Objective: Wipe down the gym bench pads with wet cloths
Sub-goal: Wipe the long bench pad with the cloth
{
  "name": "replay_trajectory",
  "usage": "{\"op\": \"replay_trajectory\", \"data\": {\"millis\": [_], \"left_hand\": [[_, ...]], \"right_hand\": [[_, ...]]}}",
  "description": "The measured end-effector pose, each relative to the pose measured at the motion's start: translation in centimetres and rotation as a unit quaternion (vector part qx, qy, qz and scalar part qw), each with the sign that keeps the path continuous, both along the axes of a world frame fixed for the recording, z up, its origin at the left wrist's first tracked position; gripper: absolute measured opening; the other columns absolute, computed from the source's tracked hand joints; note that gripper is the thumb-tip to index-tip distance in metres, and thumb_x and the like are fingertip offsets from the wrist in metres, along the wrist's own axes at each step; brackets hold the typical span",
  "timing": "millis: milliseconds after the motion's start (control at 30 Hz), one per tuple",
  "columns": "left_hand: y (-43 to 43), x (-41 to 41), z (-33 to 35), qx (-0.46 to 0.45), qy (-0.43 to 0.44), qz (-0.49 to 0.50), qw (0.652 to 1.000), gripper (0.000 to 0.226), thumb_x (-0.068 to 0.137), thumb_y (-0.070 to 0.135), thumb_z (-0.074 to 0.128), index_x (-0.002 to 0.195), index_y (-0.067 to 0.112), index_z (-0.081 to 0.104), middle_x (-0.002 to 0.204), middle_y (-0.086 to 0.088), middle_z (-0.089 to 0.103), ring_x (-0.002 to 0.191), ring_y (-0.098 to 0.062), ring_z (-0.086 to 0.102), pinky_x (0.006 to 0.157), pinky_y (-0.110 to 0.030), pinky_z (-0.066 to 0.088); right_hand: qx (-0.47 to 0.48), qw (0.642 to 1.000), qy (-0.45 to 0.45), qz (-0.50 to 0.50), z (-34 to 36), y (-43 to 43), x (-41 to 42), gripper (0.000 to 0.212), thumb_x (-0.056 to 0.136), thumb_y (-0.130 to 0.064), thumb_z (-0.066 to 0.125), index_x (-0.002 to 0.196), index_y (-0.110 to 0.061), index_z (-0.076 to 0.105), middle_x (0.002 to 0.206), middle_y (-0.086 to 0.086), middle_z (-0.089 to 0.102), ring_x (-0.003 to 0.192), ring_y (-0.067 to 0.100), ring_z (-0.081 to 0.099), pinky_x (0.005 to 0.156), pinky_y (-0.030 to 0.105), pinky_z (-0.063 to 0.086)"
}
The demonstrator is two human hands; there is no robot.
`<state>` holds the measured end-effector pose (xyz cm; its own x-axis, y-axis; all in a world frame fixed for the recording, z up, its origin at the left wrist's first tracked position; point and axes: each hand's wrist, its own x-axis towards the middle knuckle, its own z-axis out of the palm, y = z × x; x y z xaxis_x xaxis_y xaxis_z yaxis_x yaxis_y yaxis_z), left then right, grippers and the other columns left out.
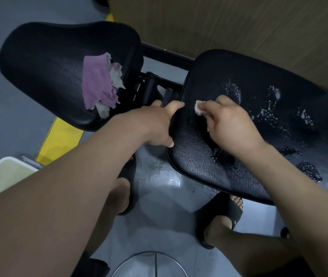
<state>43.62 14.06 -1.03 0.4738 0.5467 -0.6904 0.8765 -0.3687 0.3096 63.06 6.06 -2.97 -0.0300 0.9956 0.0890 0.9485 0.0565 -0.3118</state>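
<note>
Roughly midway seems the fair judgement: the right pad point(229, 76) is wet, with beads and streaks of water point(269, 114) standing on its far and right parts, while the near-left part by the hands looks smeared and duller, as if wiped. The left pad point(45, 66) shows a faint sheen but no drops, so whether it is finished cannot be told. A purple cloth point(97, 86) lies crumpled on its right end, apart from both hands. The right hand point(231, 124) has its fingers curled round a small pink cloth point(200, 107), of which only a corner shows at the fingertips, and presses it on the right pad near that pad's left edge. The left hand point(157, 124) clamps that same edge just beside it, thumb on top and fingers wrapped underneath, steadying the pad. What is left, by the look of it, is the beaded stretch to the right of the pink cloth.
</note>
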Motion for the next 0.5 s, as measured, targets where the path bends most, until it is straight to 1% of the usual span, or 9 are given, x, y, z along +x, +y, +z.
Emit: {"op": "replay_trajectory", "data": {"millis": [100,133,200,267,300,367,433,500], "left_hand": [[0.1,-0.3,0.1,-0.011,-0.001,-0.001,1.0,0.111,0.085,0.042,0.08,0.156,0.054,-0.004,0.162,-0.009,0.019,0.135,-0.033,0.047,0.108,-0.045,0.046],[0.1,-0.4,0.1,-0.016,-0.003,0.0,1.0,0.111,0.085,0.043,0.08,0.156,0.055,-0.004,0.162,-0.009,0.019,0.135,-0.032,0.047,0.109,-0.044,0.046],[0.2,-0.6,0.1,-0.021,-0.008,0.005,1.0,0.11,0.085,0.042,0.08,0.156,0.056,-0.003,0.161,-0.008,0.021,0.133,-0.031,0.048,0.108,-0.044,0.047],[0.3,-0.7,0.1,-0.015,-0.013,0.008,1.0,0.11,0.084,0.043,0.081,0.156,0.056,-0.002,0.158,-0.008,0.024,0.131,-0.031,0.05,0.106,-0.045,0.048],[0.3,-0.7,0.1,-0.01,-0.015,0.007,1.0,0.11,0.083,0.045,0.081,0.155,0.057,-0.001,0.157,-0.008,0.026,0.13,-0.03,0.051,0.106,-0.045,0.048],[0.3,-1.0,-0.1,-0.005,-0.017,0.006,1.0,0.11,0.082,0.048,0.081,0.154,0.06,-0.002,0.158,-0.009,0.026,0.13,-0.03,0.051,0.105,-0.044,0.048],[0.3,-1.2,-0.2,-0.008,-0.015,0.008,1.0,0.11,0.082,0.05,0.081,0.152,0.063,-0.004,0.16,-0.009,0.024,0.13,-0.029,0.051,0.105,-0.044,0.048],[0.3,-1.1,-0.1,-0.01,-0.013,0.007,1.0,0.11,0.082,0.049,0.081,0.152,0.063,-0.004,0.159,-0.008,0.025,0.13,-0.029,0.051,0.105,-0.044,0.048]], "right_hand": [[-0.047,0.995,0.029,0.078,0.8,-1.1,-1.1,0.027,0.096,-0.013,0.059,0.119,-0.015,0.072,0.092,0.01,0.058,0.075,0.036,0.063,0.067,0.042,0.057],[-0.053,0.994,0.035,0.083,1.0,-1.2,-1.0,0.027,0.095,-0.011,0.061,0.119,-0.016,0.073,0.092,0.01,0.059,0.075,0.034,0.063,0.068,0.04,0.057],[-0.031,0.998,0.03,0.047,0.8,-0.7,-0.3,0.028,0.095,-0.009,0.062,0.12,-0.016,0.073,0.09,0.011,0.059,0.072,0.034,0.063,0.068,0.039,0.057],[-0.01,1.0,0.014,0.016,0.4,-0.5,0.0,0.026,0.097,-0.011,0.06,0.12,-0.016,0.072,0.088,0.011,0.056,0.067,0.036,0.061,0.064,0.043,0.057],[-0.009,1.0,0.011,0.027,0.2,-0.7,-0.3,0.024,0.097,-0.013,0.06,0.118,-0.016,0.072,0.088,0.011,0.055,0.066,0.036,0.06,0.062,0.044,0.057],[-0.026,0.996,0.016,0.085,0.2,-2.0,-1.6,0.023,0.097,-0.015,0.057,0.115,-0.017,0.071,0.088,0.009,0.054,0.067,0.036,0.06,0.061,0.044,0.056],[-0.07,0.987,0.029,0.143,0.6,-3.5,-2.7,0.029,0.096,-0.019,0.052,0.119,-0.018,0.069,0.09,0.006,0.053,0.068,0.035,0.06,0.06,0.043,0.055],[-0.089,0.984,0.033,0.153,0.9,-3.6,-2.6,0.035,0.095,-0.023,0.047,0.122,-0.02,0.069,0.091,0.005,0.053,0.069,0.034,0.06,0.061,0.043,0.056]]}}
